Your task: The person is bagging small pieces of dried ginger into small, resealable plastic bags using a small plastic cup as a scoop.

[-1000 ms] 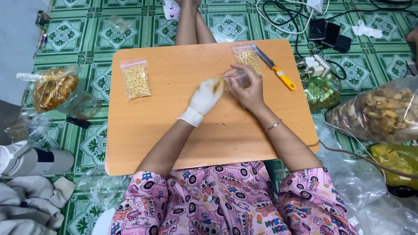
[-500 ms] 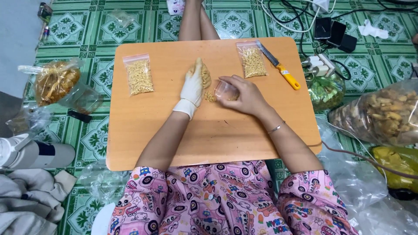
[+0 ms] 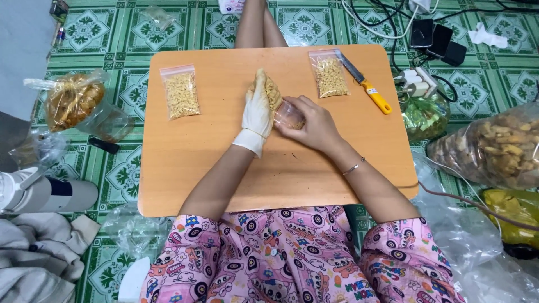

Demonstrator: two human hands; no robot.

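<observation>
My left hand (image 3: 259, 109), in a thin white glove with a rolled cuff, stands on its edge on the smooth orange wooden table (image 3: 224, 179), fingers pressed together and curled around a small clear plastic bag (image 3: 271, 90) stuffed with tan, pebbly snack pieces. My bare right hand (image 3: 314, 122), a thin metal bangle at the wrist, lies just beside it, fingers wrapped around a small clear plastic cup (image 3: 289, 115) tipped on its side, its mouth touching the glove.

Well off beyond my left hand lies a flat sealed zip bag (image 3: 180, 92) of the same grainy yellow pieces. Past my right hand lies a second sealed bag (image 3: 330, 74), and just beside that a knife (image 3: 365, 82) with a grey blade and yellow handle. Far out to my right, off the table, sits a large crinkled clear sack of chunky snacks (image 3: 494, 148).

Half a second ago the glove and cup were placed almost the same. A second ago both hands were joined farther toward the knife, the glove turned flatter.
</observation>
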